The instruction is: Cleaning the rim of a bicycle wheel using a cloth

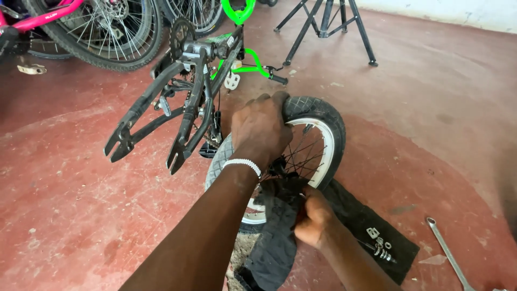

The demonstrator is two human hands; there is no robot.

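An upturned small bike frame (183, 102) in black and green lies on the red floor (81, 215) ahead of you, its rear dropouts pointing your way with no wheel between them. Just beside it stands the small wheel (309, 143) with a white rim and a dark knobbly tyre, upright on the floor and resting partly on a black cloth (280, 242). Your left hand (261, 129) is clamped over the top of the tyre, fingers curled round the tread, steadying the wheel. Your right hand (312, 215) is low at the hub, pinched closed on a fold of the cloth where it meets the spokes; whether it also holds a small part there you cannot tell. By the look of it you are wiping or working at the hub with the wheel off the bike. Any further work there calls for the wheel staying upright and the loose nuts and washers (379, 245) on the cloth staying undisturbed. A spanner (447, 253) lies on the floor to your right.
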